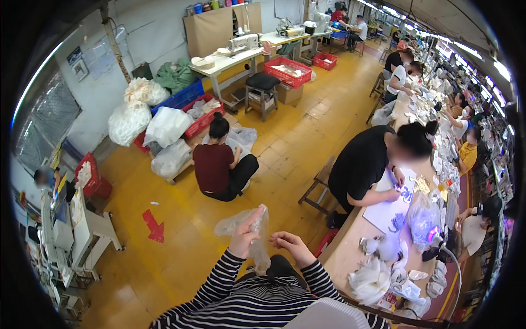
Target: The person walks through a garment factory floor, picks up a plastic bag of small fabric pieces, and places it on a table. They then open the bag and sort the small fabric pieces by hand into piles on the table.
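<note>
In front of my lap, my left hand [244,239] is closed on a clear plastic bag [259,253]. Thin film hangs below the fingers, and more of it spreads out to the left behind the hand. Just to the right is my right hand [292,248], apart from the bag, with its fingers loosely bent and nothing visible in them. Both forearms wear black-and-white striped sleeves.
At right, a long workbench [350,263] bears white pieces [370,281] and a plastic bag [424,219]; a person in black [359,162] works there. Another person [215,164] sits low ahead, beside filled bags [171,159] and red crates [201,118]. Machines stand left.
</note>
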